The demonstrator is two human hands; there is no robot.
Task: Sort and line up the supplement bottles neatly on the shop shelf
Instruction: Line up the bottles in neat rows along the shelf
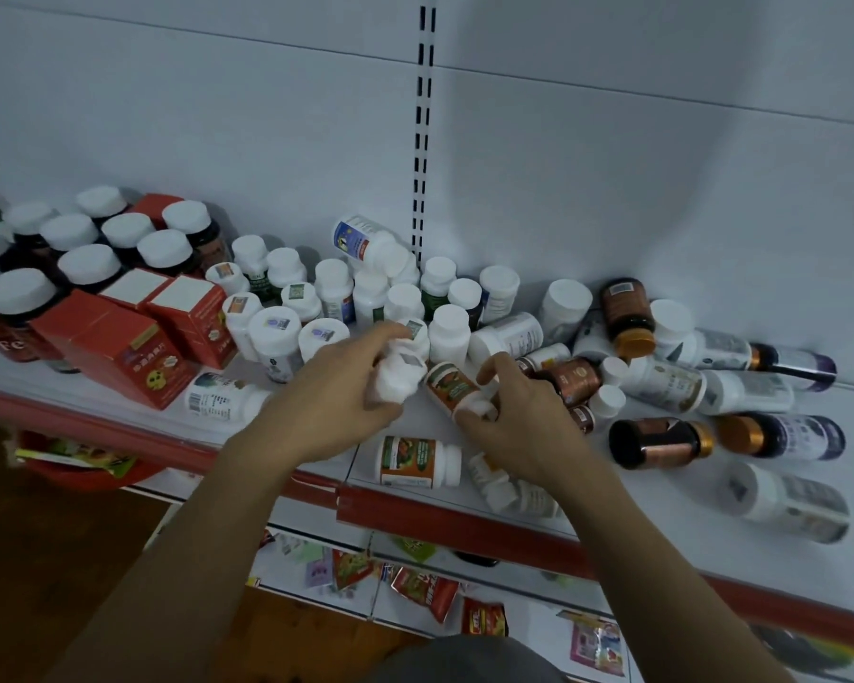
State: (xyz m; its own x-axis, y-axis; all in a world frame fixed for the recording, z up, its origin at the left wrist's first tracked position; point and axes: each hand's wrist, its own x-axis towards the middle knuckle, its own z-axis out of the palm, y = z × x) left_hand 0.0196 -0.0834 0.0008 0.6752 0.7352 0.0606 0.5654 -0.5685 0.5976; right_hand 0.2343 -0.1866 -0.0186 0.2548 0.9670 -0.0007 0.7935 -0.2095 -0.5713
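Two orange-labelled bottles (pixel 410 460), four red boxes (pixel 119 357) (one behind).

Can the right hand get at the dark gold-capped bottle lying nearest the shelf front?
Probably yes, once emptied. The dark bottle lies on its side just right of the right hand, nothing on top, bare shelf before it. But that hand now grips an orange-label bottle.

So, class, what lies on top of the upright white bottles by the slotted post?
A blue-label bottle lies tilted there, cap end lower. The bottle tops beneath it are covered.
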